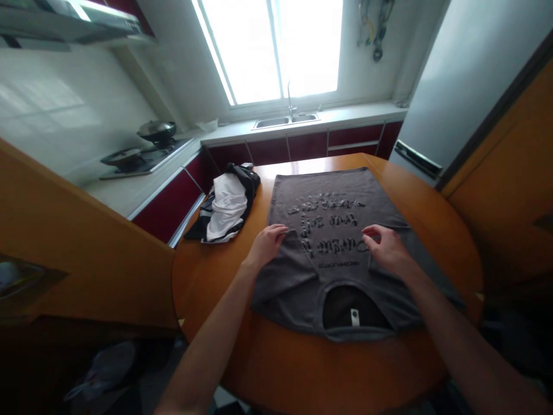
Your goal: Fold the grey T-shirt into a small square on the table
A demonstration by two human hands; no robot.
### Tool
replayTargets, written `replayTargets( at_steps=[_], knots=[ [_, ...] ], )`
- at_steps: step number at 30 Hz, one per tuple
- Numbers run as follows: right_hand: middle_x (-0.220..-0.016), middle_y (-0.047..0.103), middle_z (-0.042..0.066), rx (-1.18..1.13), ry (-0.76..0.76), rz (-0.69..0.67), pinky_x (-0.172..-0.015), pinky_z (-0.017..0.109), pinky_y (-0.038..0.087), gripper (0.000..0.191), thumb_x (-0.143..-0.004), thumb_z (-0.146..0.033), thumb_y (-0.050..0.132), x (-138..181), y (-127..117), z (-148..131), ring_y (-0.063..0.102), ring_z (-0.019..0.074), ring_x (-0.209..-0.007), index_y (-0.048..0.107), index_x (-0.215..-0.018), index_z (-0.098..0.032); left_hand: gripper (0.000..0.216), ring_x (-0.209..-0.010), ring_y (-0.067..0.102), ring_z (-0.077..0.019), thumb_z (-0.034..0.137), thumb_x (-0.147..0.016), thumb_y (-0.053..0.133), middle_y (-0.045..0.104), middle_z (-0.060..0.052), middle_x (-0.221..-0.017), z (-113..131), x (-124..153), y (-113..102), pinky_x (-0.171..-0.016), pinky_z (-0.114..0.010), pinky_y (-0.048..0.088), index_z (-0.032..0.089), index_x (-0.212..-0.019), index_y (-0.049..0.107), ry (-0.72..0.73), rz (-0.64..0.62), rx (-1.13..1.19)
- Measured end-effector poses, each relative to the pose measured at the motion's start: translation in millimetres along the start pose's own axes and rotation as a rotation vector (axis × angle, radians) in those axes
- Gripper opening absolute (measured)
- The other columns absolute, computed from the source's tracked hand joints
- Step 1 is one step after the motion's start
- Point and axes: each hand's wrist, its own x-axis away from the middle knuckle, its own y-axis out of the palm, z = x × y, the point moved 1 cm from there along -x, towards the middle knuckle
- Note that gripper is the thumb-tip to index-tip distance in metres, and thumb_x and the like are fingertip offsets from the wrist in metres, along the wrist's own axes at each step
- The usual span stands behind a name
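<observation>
A dark grey T-shirt (341,276) lies spread on the round wooden table (285,369), its collar towards me and its lettering upside down from here. The sleeve on the left lies folded inward over the body. My left hand (270,243) is at that sleeve's edge, its fingers pinched together on the cloth. On the other side, my right hand (384,245) hovers over or rests lightly on the shirt beside the lettering. Its thumb and forefinger are curved with a small gap between them, and no cloth shows in them. A white label shows inside the collar.
A heap of black and white clothes (227,207) sits at the table's left side. Beyond are a counter with a sink (285,121), a stove (151,158) with pans, and a fridge (466,80) on the right. A wooden panel (82,225) stands close on the left.
</observation>
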Motion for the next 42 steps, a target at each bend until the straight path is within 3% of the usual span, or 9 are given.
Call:
replayTargets(
  at_steps=[4,9,17,25,29,32,34,37,42],
  knots=[
    [-0.101,0.074,0.008,-0.047,-0.037,0.016,-0.085,0.033,0.051,0.02,-0.088,-0.021,0.053,48,4,5,0.067,0.0215,-0.091,0.07,-0.099,-0.02,0.022,-0.096,0.067,-0.0241,0.034,-0.09,0.065,0.07,-0.008,-0.104,-18,-32,17,-0.092,-0.036,0.054,0.02,-0.104,0.075,-0.078,-0.083,-0.033],
    [-0.102,0.071,0.007,-0.185,-0.217,-0.161,-0.091,0.035,0.051,0.021,-0.091,-0.016,0.05,106,33,-7,0.064,0.0214,-0.099,0.069,-0.096,-0.021,0.017,-0.087,0.064,-0.0196,0.036,-0.086,0.067,0.063,-0.005,-0.097,-37,-45,35,-0.083,-0.032,0.054,0.02,-0.09,0.072,-0.063,-0.102,0.021],
    [-0.105,0.067,0.007,-0.18,-0.292,-0.192,-0.093,0.037,0.05,0.022,-0.093,-0.011,0.051,120,55,-19,0.062,0.0213,-0.101,0.068,-0.099,-0.023,0.008,-0.09,0.064,-0.0215,0.027,-0.092,0.062,0.068,-0.004,-0.093,-33,-35,47,-0.086,-0.035,0.052,0.021,-0.095,0.064,-0.104,0.052,0.018],
    [-0.106,0.066,0.007,-0.186,-0.336,-0.194,-0.092,0.04,0.052,0.024,-0.092,-0.009,0.051,133,69,-31,0.061,0.0235,-0.103,0.067,-0.099,-0.024,0.034,-0.126,0.057,-0.0296,0.034,-0.097,0.058,0.063,-0.012,-0.134,2,-23,27,-0.11,-0.044,0.043,0.02,-0.127,0.062,0.033,0.005,-0.188],
    [-0.107,0.067,0.007,-0.214,-0.338,-0.223,-0.093,0.04,0.052,0.024,-0.092,-0.009,0.051,141,68,-33,0.061,0.0236,-0.104,0.067,-0.1,-0.024,0.058,-0.15,0.03,-0.0369,0.045,-0.099,0.052,0.036,-0.019,-0.16,30,6,46,-0.12,-0.058,0.026,0.016,-0.149,0.044,-0.036,-0.066,-0.269],
    [-0.107,0.067,0.007,-0.22,-0.34,-0.238,-0.093,0.042,0.052,0.025,-0.092,-0.009,0.05,143,68,-32,0.062,0.0243,-0.103,0.068,-0.1,-0.024,0.066,-0.154,0.019,-0.0347,0.048,-0.102,0.046,0.023,-0.017,-0.167,51,22,60,-0.121,-0.06,0.02,0.018,-0.158,0.027,-0.005,-0.125,-0.219],
    [-0.108,0.067,0.008,-0.224,-0.346,-0.242,-0.093,0.043,0.053,0.025,-0.092,-0.01,0.05,143,68,-31,0.062,0.0249,-0.103,0.068,-0.1,-0.025,0.065,-0.154,0.021,-0.0332,0.046,-0.103,0.043,0.024,-0.016,-0.166,63,28,54,-0.122,-0.058,0.023,0.02,-0.159,0.024,0.013,-0.106,-0.175],
    [-0.108,0.067,0.008,-0.233,-0.353,-0.238,-0.093,0.044,0.053,0.026,-0.092,-0.011,0.049,143,68,-30,0.062,0.0254,-0.104,0.068,-0.102,-0.026,0.06,-0.144,0.039,-0.0312,0.044,-0.099,0.053,0.044,-0.015,-0.152,80,40,30,-0.118,-0.049,0.034,0.021,-0.152,0.036,0.035,-0.05,-0.143],
    [-0.109,0.066,0.008,-0.251,-0.341,-0.233,-0.092,0.042,0.054,0.024,-0.094,-0.012,0.048,148,68,-28,0.062,0.0243,-0.103,0.067,-0.101,-0.026,0.035,-0.108,0.06,-0.0282,0.04,-0.086,0.073,0.063,-0.007,-0.112,98,80,16,-0.097,-0.043,0.051,0.026,-0.116,0.061,0.088,-0.208,-0.136]
  ],
)
